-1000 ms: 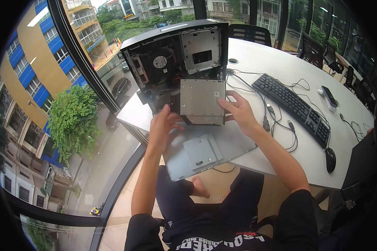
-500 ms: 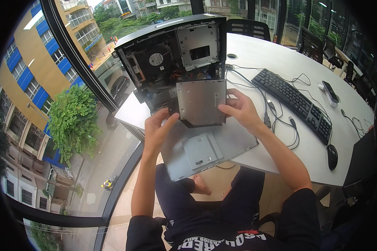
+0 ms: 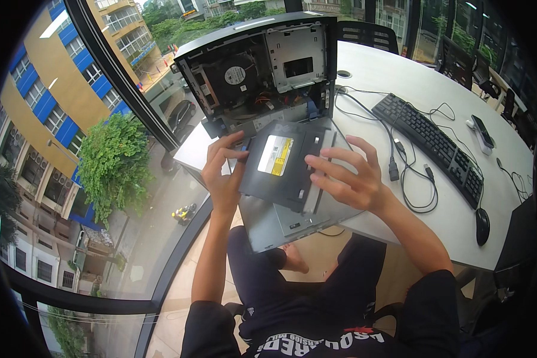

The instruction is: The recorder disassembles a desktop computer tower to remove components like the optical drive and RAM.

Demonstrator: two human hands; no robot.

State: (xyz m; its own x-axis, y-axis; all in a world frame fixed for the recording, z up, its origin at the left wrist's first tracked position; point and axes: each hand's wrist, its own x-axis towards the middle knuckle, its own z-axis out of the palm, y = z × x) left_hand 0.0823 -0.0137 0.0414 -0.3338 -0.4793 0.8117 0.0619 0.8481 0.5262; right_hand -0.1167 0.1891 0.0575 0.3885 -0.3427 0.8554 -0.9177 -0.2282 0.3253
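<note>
An optical drive (image 3: 262,186), dark and flat with a white and yellow label facing up, is held tilted in front of the computer case. My left hand (image 3: 222,173) grips its left edge between thumb and fingers. On the opposite side, my right hand (image 3: 353,178) has its fingertips on the drive's right edge, fingers partly spread. Behind it stands the black desktop computer case (image 3: 256,30), its side off, showing a fan (image 3: 235,76), a silver metal bracket (image 3: 298,48) and cables inside. Under the drive lies a grey metal side panel (image 3: 262,230), partly hidden.
On the white table (image 3: 364,221) to the right are a black keyboard (image 3: 429,143), a mouse (image 3: 483,227), loose cables (image 3: 413,191) and a phone (image 3: 482,128). A tall window (image 3: 125,238) borders the left. Black chairs (image 3: 367,37) stand beyond the table.
The drive has turned over: its plain metal face showed before, its labelled face now. My right hand has shifted its fingers along the edge. The whole view has swung slightly.
</note>
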